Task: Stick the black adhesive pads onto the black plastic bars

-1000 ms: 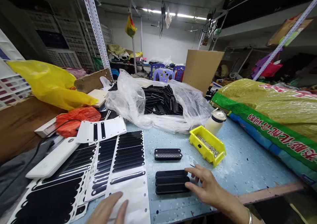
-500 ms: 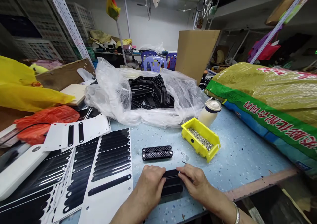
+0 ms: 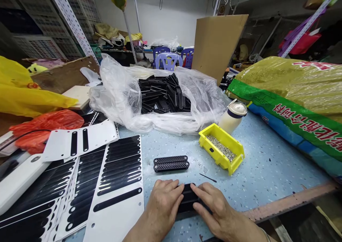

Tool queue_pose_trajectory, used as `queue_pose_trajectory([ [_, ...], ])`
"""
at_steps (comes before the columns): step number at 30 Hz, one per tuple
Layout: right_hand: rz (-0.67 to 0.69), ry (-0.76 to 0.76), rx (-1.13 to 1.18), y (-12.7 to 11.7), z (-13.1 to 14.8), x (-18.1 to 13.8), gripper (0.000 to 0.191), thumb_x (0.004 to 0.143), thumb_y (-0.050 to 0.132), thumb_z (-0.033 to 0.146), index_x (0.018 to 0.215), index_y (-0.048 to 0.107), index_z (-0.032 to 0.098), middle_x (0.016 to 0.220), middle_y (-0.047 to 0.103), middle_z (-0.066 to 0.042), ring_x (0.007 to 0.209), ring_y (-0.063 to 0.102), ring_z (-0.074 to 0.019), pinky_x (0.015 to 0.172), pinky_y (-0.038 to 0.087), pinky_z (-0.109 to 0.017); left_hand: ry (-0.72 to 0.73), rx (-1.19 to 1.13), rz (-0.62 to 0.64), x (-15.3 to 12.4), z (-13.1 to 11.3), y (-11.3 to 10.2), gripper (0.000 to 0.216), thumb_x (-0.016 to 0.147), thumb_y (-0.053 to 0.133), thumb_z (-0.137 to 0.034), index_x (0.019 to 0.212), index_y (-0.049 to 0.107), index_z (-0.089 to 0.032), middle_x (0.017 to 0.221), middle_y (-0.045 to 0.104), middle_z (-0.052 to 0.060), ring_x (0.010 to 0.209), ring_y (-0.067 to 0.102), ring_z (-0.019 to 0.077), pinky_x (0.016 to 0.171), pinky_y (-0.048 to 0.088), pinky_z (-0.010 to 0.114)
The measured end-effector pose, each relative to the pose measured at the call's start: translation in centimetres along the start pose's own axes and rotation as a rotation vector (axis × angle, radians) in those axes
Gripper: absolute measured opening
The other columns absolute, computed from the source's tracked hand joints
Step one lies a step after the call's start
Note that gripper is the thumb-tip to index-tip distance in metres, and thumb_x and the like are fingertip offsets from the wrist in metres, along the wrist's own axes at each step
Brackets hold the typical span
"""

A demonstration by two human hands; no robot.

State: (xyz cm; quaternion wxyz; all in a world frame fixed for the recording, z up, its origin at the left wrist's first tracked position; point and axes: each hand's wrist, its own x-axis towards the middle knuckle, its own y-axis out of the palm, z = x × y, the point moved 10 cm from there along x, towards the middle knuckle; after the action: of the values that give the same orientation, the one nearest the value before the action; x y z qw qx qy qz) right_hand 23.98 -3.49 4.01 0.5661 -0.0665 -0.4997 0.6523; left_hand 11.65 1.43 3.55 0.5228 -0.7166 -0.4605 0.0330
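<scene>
Squarely between my left hand (image 3: pixel 162 203) and right hand (image 3: pixel 215 203)

Smooth, long black bars (image 3: pixel 187 196) lie side by side on the speckled pale-blue tabletop (image 3: pixel 267 163), under my fingers. These are bent, tips on the bars' ends; whether they squeeze, I cannot tell. Just beyond my right fingertips lies a thin black rod (image 3: pixel 207 178); farther out, a yellow plastic bin (image 3: pixel 217 159) of small silvery pieces (image 3: pixel 222 148). Beyond my left fingertips sit two black cross-hatched bars (image 3: pixel 171 166).

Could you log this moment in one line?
Left hand: touching long black bars; Right hand: touching same bars; Nearby: thin black rod, yellow rectangular plastic bin
</scene>
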Motion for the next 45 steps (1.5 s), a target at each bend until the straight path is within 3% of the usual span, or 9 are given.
queue_pose_trajectory([
  [2,-0.048,0.026,0.041,0.1,-0.6,0.4,0.050,0.094,0.051,0.014,0.142,0.043,0.026,0.101,0.066,-0.010,0.092,0.066,-0.0214,0.082,0.058,-0.036,0.000,0.007,-0.020,0.0,0.1,0.1,0.027,0.087,0.050,-0.011,0.104,0.071,-0.018,0.099,0.077,0.011,0.088,0.070,0.0270,0.075,0.054,0.043],
  [6,-0.055,0.153,0.144,0.9,-3.1,1.5,0.021,0.092,0.052,0.017,0.105,0.068,0.021,0.067,0.058,-0.001,0.058,0.058,-0.0153,0.055,0.051,-0.027,-0.054,-0.025,0.032,0.7,0.6,0.3,0.026,0.086,0.051,-0.011,0.097,0.073,-0.020,0.090,0.078,0.008,0.078,0.071,0.0245,0.072,0.054,0.040],
  [11,-0.002,0.321,0.188,1.3,-5.1,2.4,0.020,0.088,0.054,0.021,0.099,0.069,0.016,0.070,0.066,-0.004,0.062,0.062,-0.0178,0.061,0.052,-0.029,-0.086,-0.017,0.093,1.5,1.3,0.3,0.026,0.083,0.056,-0.012,0.104,0.070,-0.017,0.085,0.077,0.008,0.074,0.070,0.0254,0.069,0.053,0.041],
  [16,0.128,0.440,0.204,2.7,-6.1,3.3,0.017,0.086,0.053,0.021,0.077,0.067,0.019,0.068,0.066,-0.003,0.063,0.061,-0.0168,0.061,0.049,-0.028,-0.111,0.020,0.124,1.6,1.7,0.6,0.019,0.084,0.055,-0.016,0.092,0.072,-0.019,0.081,0.075,0.008,0.073,0.068,0.0248,0.071,0.052,0.041],
  [23,0.101,0.458,0.281,3.4,-6.8,4.7,0.019,0.086,0.051,0.022,0.074,0.066,0.019,0.066,0.063,-0.002,0.059,0.060,-0.0152,0.061,0.048,-0.029,-0.154,0.034,0.169,1.8,2.1,0.8,0.019,0.081,0.052,-0.012,0.086,0.070,-0.017,0.077,0.072,0.009,0.072,0.065,0.0249,0.068,0.052,0.040],
  [25,0.127,0.588,0.417,4.1,-8.0,4.2,0.019,0.086,0.053,0.030,0.080,0.067,0.018,0.063,0.063,-0.001,0.052,0.059,-0.0138,0.053,0.047,-0.026,-0.125,0.031,0.162,2.1,1.9,1.0,0.021,0.081,0.049,-0.010,0.084,0.069,-0.016,0.076,0.071,0.010,0.071,0.064,0.0257,0.067,0.051,0.041],
  [30,0.298,0.946,0.753,6.9,-9.6,2.3,0.046,0.081,0.056,0.054,0.101,0.062,0.013,0.053,0.063,0.002,0.032,0.054,-0.0112,0.030,0.030,-0.018,-0.093,-0.009,0.137,2.4,2.0,1.4,0.019,0.081,0.051,-0.007,0.082,0.069,-0.015,0.076,0.071,0.010,0.074,0.066,0.0259,0.067,0.053,0.039],
  [36,0.423,0.978,0.783,7.9,-9.1,3.1,0.040,0.069,0.068,0.053,0.079,0.059,0.015,0.051,0.064,0.003,0.031,0.054,-0.0088,0.028,0.027,-0.015,-0.127,-0.025,0.144,2.2,2.5,1.8,0.019,0.078,0.054,-0.005,0.082,0.068,-0.017,0.078,0.073,0.009,0.075,0.068,0.0254,0.069,0.053,0.037],
  [45,0.469,0.913,0.745,8.1,-9.2,3.9,0.028,0.070,0.067,0.041,0.075,0.054,0.017,0.051,0.064,0.003,0.033,0.053,-0.0091,0.030,0.032,-0.017,-0.141,-0.033,0.126,1.9,2.3,1.7,0.019,0.080,0.051,-0.005,0.083,0.068,-0.015,0.080,0.071,0.010,0.077,0.066,0.0266,0.071,0.053,0.040],
])
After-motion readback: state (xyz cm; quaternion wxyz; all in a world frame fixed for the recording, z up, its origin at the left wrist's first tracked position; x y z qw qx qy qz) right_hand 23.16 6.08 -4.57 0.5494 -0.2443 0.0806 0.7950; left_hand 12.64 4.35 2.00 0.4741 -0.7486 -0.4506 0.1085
